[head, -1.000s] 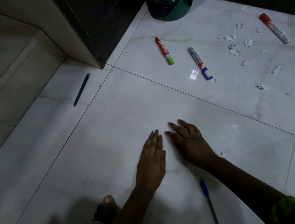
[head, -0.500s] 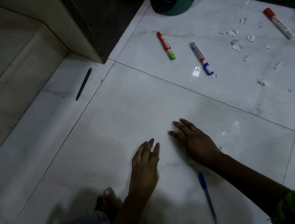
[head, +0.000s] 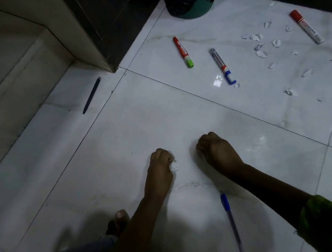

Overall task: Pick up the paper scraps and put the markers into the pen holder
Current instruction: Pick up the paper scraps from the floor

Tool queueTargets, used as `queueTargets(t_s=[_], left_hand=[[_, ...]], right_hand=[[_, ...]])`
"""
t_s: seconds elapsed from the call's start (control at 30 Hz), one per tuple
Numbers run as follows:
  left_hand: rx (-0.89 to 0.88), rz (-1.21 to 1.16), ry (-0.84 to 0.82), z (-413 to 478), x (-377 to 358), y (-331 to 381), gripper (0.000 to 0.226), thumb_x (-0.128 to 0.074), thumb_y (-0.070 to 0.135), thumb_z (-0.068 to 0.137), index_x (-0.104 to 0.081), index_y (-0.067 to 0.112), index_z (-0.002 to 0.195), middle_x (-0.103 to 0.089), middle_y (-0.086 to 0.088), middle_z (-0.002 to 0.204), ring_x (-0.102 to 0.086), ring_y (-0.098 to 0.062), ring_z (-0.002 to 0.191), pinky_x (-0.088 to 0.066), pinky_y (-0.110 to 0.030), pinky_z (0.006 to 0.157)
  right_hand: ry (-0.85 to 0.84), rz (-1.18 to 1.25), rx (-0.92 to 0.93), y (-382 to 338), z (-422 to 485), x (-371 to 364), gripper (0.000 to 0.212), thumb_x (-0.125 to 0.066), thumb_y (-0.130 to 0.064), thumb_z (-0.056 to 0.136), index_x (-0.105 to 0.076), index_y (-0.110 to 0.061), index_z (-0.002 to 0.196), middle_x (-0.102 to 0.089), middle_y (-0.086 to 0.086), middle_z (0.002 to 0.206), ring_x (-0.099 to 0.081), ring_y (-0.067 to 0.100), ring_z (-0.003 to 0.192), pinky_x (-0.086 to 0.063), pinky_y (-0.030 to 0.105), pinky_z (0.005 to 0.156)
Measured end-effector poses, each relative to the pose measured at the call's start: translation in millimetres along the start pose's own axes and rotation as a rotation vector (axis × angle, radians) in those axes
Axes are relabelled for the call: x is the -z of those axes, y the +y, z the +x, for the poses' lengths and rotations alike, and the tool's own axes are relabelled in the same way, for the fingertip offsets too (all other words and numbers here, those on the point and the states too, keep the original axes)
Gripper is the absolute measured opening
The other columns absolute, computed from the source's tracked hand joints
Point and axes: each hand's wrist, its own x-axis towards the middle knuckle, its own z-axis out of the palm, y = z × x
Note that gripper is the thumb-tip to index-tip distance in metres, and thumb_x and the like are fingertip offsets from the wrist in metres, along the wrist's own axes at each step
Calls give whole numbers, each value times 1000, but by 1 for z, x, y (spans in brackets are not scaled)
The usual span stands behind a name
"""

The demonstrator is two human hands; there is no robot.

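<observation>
Two fists — left hand (head: pixel 160 164), right hand (head: pixel 218 152).

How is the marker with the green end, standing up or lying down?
Lying down. The marker with the green end lies flat on the white floor tile, its green end nearer the person.

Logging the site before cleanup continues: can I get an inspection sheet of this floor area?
Surface: glossy white floor tiles.
Job's things: green-capped marker, blue-capped marker, red-capped marker and paper scraps lie beyond the hands; pen holder not seen.
Clutter: blue pen between the forearms, dark pen by the step.
Grippers: left hand and right hand both curled; contents unclear.
Cables: nothing seen.
Surroundings: lined bin, dark cabinet corner.
</observation>
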Motion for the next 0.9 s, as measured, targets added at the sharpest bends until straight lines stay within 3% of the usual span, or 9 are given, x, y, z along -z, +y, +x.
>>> queueTargets(t_s=[0.07, 0.13, 0.23, 0.37, 0.47, 0.6, 0.73, 0.8, 0.9], left_hand=[[124, -166, -2, 7, 7, 5, 18, -64, -15, 70, -61, 3, 72, -59, -5, 83, -57, -14, 79, -37, -2, 70], [212, -270, 22, 10, 15, 8, 13, -59, -14, 75, -64, -2, 72, -61, -8, 82, -56, 0, 74, -39, -1, 69], [284, -305, 62, 5, 23, 7, 12, -58, -13, 76, -65, -3, 73, -61, -4, 78, -57, 12, 69, -41, -1, 66], [292, -263, 69, -5, 24, 8, 19, -52, -15, 80, -65, -1, 78, -62, -7, 84, -60, 4, 73, -45, -6, 71], [248, -215, 50, -11, 22, 14, 5, -64, 3, 82, -64, -1, 85, -58, -5, 93, -59, -11, 81, -38, 1, 72], [248, -212, -84, -19, 18, 18, 43, -79, 25, 70, -60, 7, 104, -47, 5, 109, -51, -4, 93, -37, 5, 74], [94, 19, -62, -22, 13, 15, 19, -61, 5, 85, -64, 2, 104, -55, -11, 113, -50, -21, 109, -31, -6, 87], [64, 72, -28, -18, 9, 14, 16, -54, -4, 84, -66, 1, 92, -60, -15, 101, -55, -28, 99, -32, -10, 84], [74, 30, -18, -6, 10, 15, 16, -51, -10, 77, -64, -1, 79, -62, -17, 88, -55, -23, 87, -34, -12, 71]], right_hand=[[-28, 293, -305, -3, 7, 6, 15, -58, 9, 74, -69, 0, 78, -68, 9, 84, -60, 22, 78, -45, 21, 66], [-27, 540, -533, -7, 11, 13, 14, -61, 8, 76, -72, 0, 79, -66, 2, 76, -58, 10, 69, -39, 1, 61], [-21, 735, -700, -11, 13, 13, 14, -62, 7, 77, -73, -3, 77, -62, -8, 61, -56, -6, 50, -40, 0, 52], [-5, 847, -776, -12, 13, 10, 27, -63, 8, 75, -71, -14, 63, -64, -11, 56, -55, -5, 46, -45, 10, 55], [-9, 870, -782, -13, 13, 11, 16, -67, 6, 75, -73, -9, 70, -66, -7, 63, -56, -4, 47, -44, 6, 53], [-17, 859, -775, -15, 14, 13, 23, -67, 5, 74, -69, -15, 64, -65, -4, 64, -55, 2, 53, -44, 8, 54], [-29, 869, -778, -14, 16, 14, 26, -65, 7, 73, -68, -16, 61, -65, -1, 65, -56, 10, 59, -45, 17, 61], [-29, 871, -790, -14, 16, 14, 28, -66, 7, 73, -68, -17, 60, -66, -2, 62, -56, 12, 59, -46, 20, 63], [-17, 902, -817, -14, 17, 17, 33, -62, 11, 72, -68, -17, 55, -66, -11, 49, -59, 9, 57, -48, 20, 63]])
